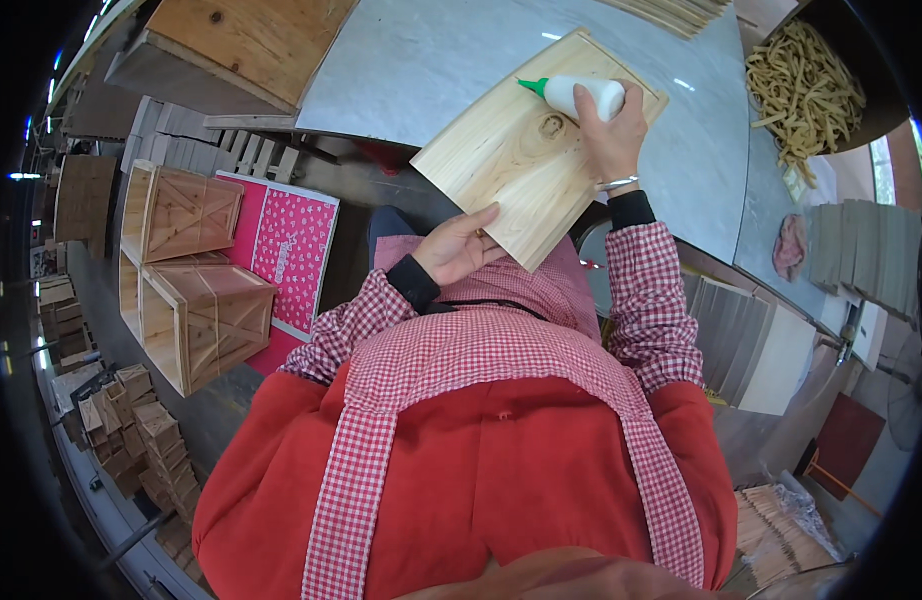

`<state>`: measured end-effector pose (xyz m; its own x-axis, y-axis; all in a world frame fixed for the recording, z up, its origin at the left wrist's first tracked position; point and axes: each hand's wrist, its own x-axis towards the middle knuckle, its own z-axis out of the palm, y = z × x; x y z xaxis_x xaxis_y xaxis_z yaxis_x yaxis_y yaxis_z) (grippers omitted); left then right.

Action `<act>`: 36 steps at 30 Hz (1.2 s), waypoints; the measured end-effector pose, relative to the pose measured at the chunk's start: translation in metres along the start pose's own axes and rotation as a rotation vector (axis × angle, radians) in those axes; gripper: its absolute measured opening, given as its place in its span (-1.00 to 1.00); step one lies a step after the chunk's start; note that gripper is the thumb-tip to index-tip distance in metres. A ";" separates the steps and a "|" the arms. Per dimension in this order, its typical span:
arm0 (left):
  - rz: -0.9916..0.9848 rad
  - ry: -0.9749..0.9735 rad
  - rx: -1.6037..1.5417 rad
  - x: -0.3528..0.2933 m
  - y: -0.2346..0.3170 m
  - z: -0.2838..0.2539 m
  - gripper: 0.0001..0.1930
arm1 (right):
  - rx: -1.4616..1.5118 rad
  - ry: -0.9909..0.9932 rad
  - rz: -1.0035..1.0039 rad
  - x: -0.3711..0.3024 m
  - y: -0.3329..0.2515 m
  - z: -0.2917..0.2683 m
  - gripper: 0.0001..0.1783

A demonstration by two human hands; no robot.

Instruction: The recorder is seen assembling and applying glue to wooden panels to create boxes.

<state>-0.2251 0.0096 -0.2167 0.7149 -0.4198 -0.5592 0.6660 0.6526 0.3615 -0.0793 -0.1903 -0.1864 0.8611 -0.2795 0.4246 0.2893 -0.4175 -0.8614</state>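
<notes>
A pale wooden panel [511, 165] with a dark knot lies partly on the table and juts over its near edge toward me. At its near left corner, my left hand [461, 245] grips the edge, thumb on top and the other fingers partly hidden beneath. My right hand [614, 130] is wrapped round a white squeeze bottle [578, 95] with a green nozzle. The bottle is tipped on its side above the panel, its nozzle pointing left near the panel's left edge. Whether glue comes out is too small to tell.
A grey-white table [411, 75] stretches ahead. A wooden box [221, 50] stands at far left, stacked slats [671, 12] at the back. To the right are a bin of wooden strips [806, 90], a pink cloth [789, 247] and stacked boards [866, 250]. Wooden crates [196, 320] stand at left.
</notes>
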 end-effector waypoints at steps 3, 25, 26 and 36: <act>-0.023 -0.008 -0.024 0.003 -0.004 0.002 -0.51 | -0.058 -0.013 -0.072 0.001 -0.005 -0.011 -0.47; 0.025 -0.101 -0.032 0.012 -0.008 0.018 -0.43 | 0.186 0.073 0.493 -0.057 0.009 -0.153 -0.59; 0.027 -0.111 -0.019 0.012 -0.007 0.019 -0.43 | 0.192 0.085 0.484 -0.054 0.010 -0.152 -0.59; 0.059 -0.054 0.002 -0.001 -0.003 0.029 -0.36 | 0.336 0.461 0.440 0.014 0.058 -0.145 -0.52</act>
<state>-0.2215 -0.0098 -0.1959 0.7635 -0.4142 -0.4956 0.6226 0.6760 0.3943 -0.1107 -0.3434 -0.1897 0.6845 -0.7284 0.0288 0.1326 0.0855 -0.9875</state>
